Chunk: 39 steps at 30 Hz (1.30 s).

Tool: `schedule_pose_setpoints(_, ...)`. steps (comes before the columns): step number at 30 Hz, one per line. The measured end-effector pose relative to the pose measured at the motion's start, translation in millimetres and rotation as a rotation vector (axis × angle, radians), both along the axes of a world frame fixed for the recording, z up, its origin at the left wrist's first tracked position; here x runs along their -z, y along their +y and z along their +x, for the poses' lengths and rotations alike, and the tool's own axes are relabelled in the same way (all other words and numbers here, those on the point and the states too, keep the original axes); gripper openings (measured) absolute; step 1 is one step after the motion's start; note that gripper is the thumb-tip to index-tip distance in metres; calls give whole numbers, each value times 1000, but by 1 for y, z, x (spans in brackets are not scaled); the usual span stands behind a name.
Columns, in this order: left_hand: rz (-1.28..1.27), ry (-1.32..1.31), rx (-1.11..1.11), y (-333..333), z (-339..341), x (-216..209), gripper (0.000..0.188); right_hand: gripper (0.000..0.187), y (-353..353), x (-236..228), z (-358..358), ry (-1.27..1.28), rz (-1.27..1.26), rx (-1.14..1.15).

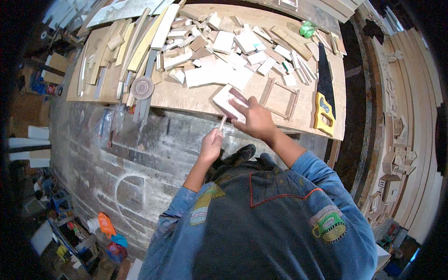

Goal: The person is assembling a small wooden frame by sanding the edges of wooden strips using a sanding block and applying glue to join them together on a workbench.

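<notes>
My left hand (211,147) is closed round a thin wooden strip (223,122) just off the bench's front edge. The strip's upper end meets a pale, flat block (222,100) with a reddish-brown part. Fingers of my right hand (259,122) are spread over that block and grip it; its exact kind is blurred. Right of my right hand, a small open frame of thin brown strips (293,105) lies flat on the plywood bench top (175,99). A handsaw (324,105) with a yellow handle rests at the bench's right side.
A heap of wood offcuts (224,42) covers the back of the bench. Long strips (148,39) lie at the left beside a round wooden disc (142,87). A green crumpled thing (307,29) sits at the back right. Boards (420,116) stretch along the far right.
</notes>
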<state>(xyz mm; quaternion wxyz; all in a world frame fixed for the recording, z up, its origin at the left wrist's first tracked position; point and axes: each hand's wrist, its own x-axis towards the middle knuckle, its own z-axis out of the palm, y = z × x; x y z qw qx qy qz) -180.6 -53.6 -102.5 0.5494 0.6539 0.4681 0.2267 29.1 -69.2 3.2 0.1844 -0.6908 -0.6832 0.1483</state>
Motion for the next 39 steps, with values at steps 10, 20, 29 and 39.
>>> schedule_pose_setpoints(10, -106, -74, -1, -6, -9, -56, 18, 60, 3, 26, 18, 947, -45, 111)
schedule_pose_setpoints(20, 73, -250, -295, 1, -1, -82, 17, 60, -24, -3, 0, 530, 73, 29)
schedule_pose_setpoints(29, -123, -694, -482, 8, 10, -105, 13, 62, -41, 3, -17, 778, 88, 7)
schedule_pose_setpoints(39, -488, -686, -395, -5, 20, -136, 23, 65, -36, -69, -11, 502, 191, -186)
